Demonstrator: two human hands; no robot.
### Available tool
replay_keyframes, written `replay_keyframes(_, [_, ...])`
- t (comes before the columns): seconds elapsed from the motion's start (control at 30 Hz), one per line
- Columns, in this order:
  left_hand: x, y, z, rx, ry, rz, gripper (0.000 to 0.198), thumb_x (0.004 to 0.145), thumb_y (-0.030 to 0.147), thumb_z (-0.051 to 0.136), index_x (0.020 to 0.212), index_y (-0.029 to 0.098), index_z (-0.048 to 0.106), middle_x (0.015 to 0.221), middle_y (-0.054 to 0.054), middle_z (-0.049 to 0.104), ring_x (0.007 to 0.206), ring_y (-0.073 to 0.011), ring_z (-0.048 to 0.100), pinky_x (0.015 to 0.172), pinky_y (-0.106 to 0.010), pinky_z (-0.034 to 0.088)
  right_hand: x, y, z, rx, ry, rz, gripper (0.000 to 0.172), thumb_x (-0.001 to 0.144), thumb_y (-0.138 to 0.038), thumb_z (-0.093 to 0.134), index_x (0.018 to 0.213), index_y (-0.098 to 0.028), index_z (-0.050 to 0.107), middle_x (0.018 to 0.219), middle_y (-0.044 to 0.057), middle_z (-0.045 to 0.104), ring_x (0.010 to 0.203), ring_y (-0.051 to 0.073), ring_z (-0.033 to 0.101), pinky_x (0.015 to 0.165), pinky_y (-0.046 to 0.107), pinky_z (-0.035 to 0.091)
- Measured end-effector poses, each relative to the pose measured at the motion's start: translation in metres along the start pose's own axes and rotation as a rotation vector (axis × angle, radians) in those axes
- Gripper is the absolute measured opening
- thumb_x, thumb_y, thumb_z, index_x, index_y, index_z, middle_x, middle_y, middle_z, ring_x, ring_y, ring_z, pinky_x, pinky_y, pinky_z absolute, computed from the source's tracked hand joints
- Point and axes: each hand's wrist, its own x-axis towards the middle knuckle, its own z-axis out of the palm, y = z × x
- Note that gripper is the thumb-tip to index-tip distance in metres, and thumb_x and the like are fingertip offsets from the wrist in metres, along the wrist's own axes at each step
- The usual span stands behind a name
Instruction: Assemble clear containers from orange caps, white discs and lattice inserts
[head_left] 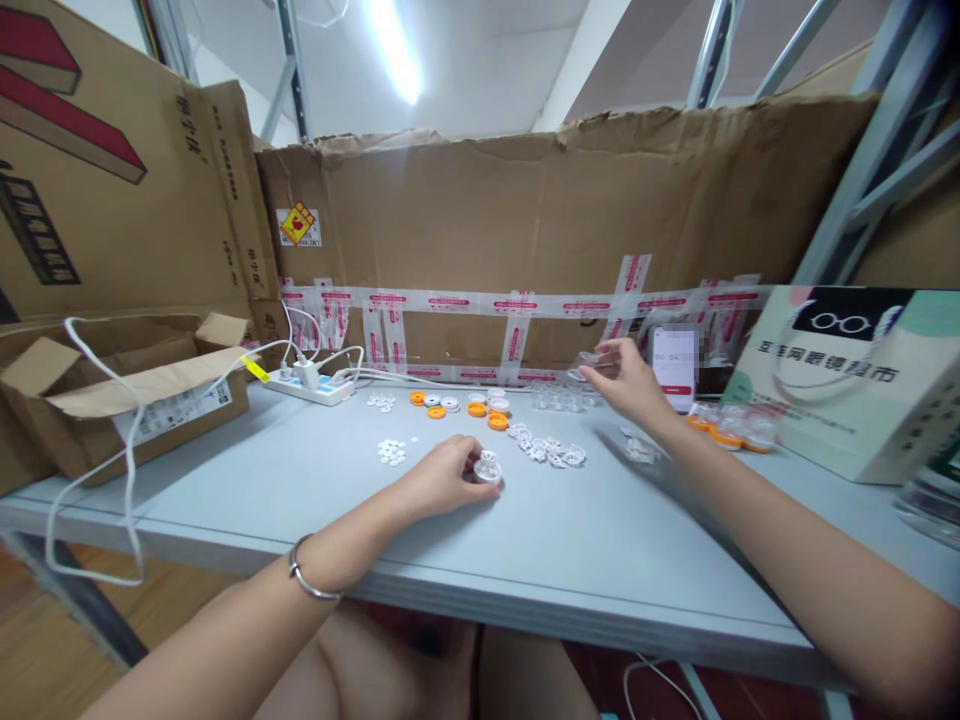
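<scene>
Near the middle of the table, my left hand (pixel 450 478) grips a small clear round case (pixel 487 472) with white parts inside it. Farther back, my right hand (pixel 621 375) pinches a clear plastic cup (pixel 585 366) above a group of similar clear cups (pixel 559 398). A pile of white perforated pieces (pixel 547 446) lies beyond my left hand. Orange and white round caps (pixel 478 408) sit behind it. To its left are small white discs (pixel 391 452) and tiny clear pieces (pixel 381 402). More white pieces (pixel 639 446) lie under my right forearm.
A power strip (pixel 311 385) with white cables and an opened cardboard box (pixel 150 400) stand at left. At right are an upright phone (pixel 673 368), orange-based clear cases (pixel 731 430), a paper bag (pixel 832 410) and a clear bottle (pixel 934 495). A tall cardboard wall (pixel 465 220) closes the back.
</scene>
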Motion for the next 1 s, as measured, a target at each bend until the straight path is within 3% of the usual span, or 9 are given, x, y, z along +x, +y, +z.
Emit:
replay_keyframes(0.2, [0.001, 0.000, 0.000, -0.029, 0.042, -0.012, 0.024, 0.065, 0.037, 0.063, 0.071, 0.016, 0.054, 0.072, -0.002, 0.055, 0.069, -0.0191, 0.052, 0.060, -0.027, 0.038, -0.065, -0.088, 0.028, 0.236, -0.202, -0.367, 0.023, 0.080, -0.029, 0.054, 0.100, -0.023, 0.046, 0.099, 0.005, 0.061, 0.088, 0.018, 0.062, 0.079, 0.032, 0.050])
replay_keyframes(0.33, [0.000, 0.002, -0.001, -0.097, 0.069, -0.022, 0.020, 0.064, 0.029, 0.063, 0.076, 0.015, 0.054, 0.072, -0.003, 0.060, 0.066, -0.0181, 0.056, 0.058, -0.026, 0.041, -0.080, -0.113, 0.031, 0.326, -0.301, -0.527, 0.022, 0.081, -0.021, 0.051, 0.102, -0.024, 0.049, 0.103, 0.006, 0.059, 0.091, 0.019, 0.059, 0.082, 0.035, 0.050])
replay_keyframes(0.53, [-0.003, 0.009, -0.006, -0.264, 0.111, -0.074, 0.020, 0.068, 0.026, 0.059, 0.085, 0.016, 0.055, 0.078, -0.004, 0.066, 0.070, -0.0176, 0.063, 0.061, -0.025, 0.046, -0.058, -0.129, 0.023, 0.590, -0.295, -0.321, 0.018, 0.079, -0.025, 0.056, 0.094, -0.023, 0.048, 0.097, 0.004, 0.057, 0.086, 0.017, 0.061, 0.077, 0.033, 0.052])
replay_keyframes(0.73, [-0.025, 0.036, -0.011, -0.564, 0.239, -0.252, 0.034, 0.063, 0.028, 0.066, 0.094, 0.015, 0.059, 0.073, -0.003, 0.065, 0.072, -0.0190, 0.062, 0.064, -0.027, 0.047, -0.066, -0.129, 0.017, 0.821, -0.339, -0.125, 0.025, 0.075, -0.032, 0.061, 0.096, -0.024, 0.051, 0.091, 0.002, 0.058, 0.079, 0.014, 0.060, 0.069, 0.028, 0.051])
replay_keyframes(0.9, [-0.044, 0.035, 0.009, -0.828, 0.399, -0.263, 0.046, 0.063, 0.032, 0.066, 0.104, 0.013, 0.056, 0.091, -0.008, 0.066, 0.081, -0.0194, 0.061, 0.077, -0.031, 0.048, -0.074, -0.119, 0.010, 0.907, -0.418, -0.060, 0.023, 0.074, -0.031, 0.063, 0.095, -0.026, 0.055, 0.088, 0.000, 0.059, 0.080, 0.014, 0.060, 0.072, 0.029, 0.050])
replay_keyframes(1.0, [-0.049, 0.028, 0.020, -0.840, 0.545, -0.255, 0.046, 0.063, 0.031, 0.068, 0.103, 0.015, 0.052, 0.094, -0.008, 0.064, 0.083, -0.0190, 0.061, 0.080, -0.032, 0.049, -0.080, -0.122, 0.013, 0.942, -0.527, -0.084, 0.021, 0.074, -0.031, 0.064, 0.093, -0.026, 0.057, 0.086, 0.000, 0.061, 0.080, 0.014, 0.061, 0.075, 0.031, 0.051])
